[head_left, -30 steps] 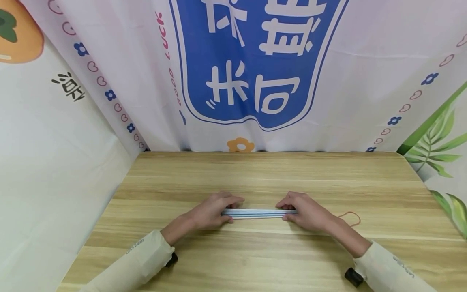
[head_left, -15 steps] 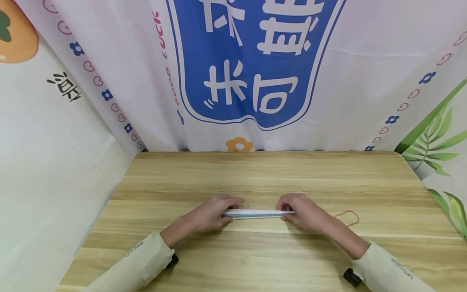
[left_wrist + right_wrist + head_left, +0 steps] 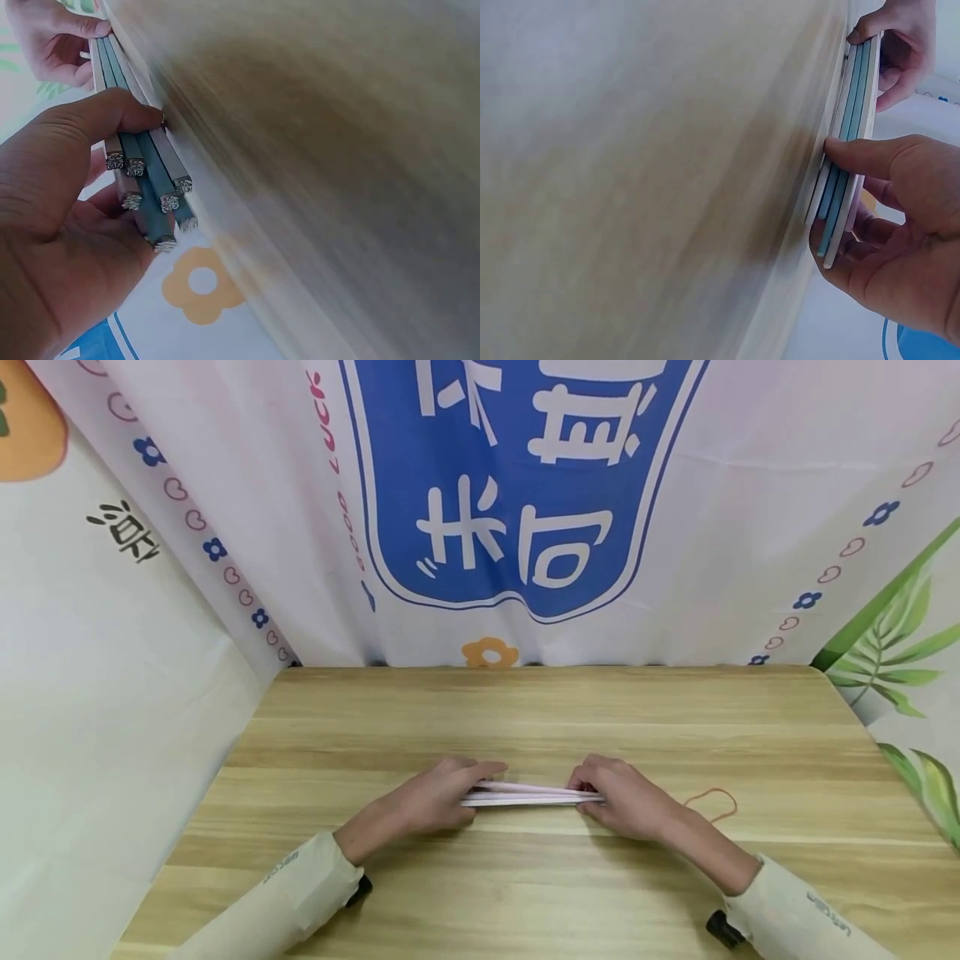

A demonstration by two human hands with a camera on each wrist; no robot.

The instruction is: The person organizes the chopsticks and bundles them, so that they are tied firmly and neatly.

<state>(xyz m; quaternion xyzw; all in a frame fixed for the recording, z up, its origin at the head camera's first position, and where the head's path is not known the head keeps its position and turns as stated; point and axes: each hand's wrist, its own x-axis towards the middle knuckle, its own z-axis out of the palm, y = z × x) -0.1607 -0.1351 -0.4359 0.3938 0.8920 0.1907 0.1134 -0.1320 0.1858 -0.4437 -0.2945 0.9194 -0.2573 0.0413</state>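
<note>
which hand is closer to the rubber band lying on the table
Right. The right hand grips the near end of the bundle of sticks, just beside the rubber band; the left hand holds the far end.

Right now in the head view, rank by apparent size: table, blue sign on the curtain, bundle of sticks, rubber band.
1. Table, largest.
2. Blue sign, cut off at the top edge, so its full size is unsure.
3. Bundle of sticks, held at both ends.
4. Rubber band, smallest.
</note>
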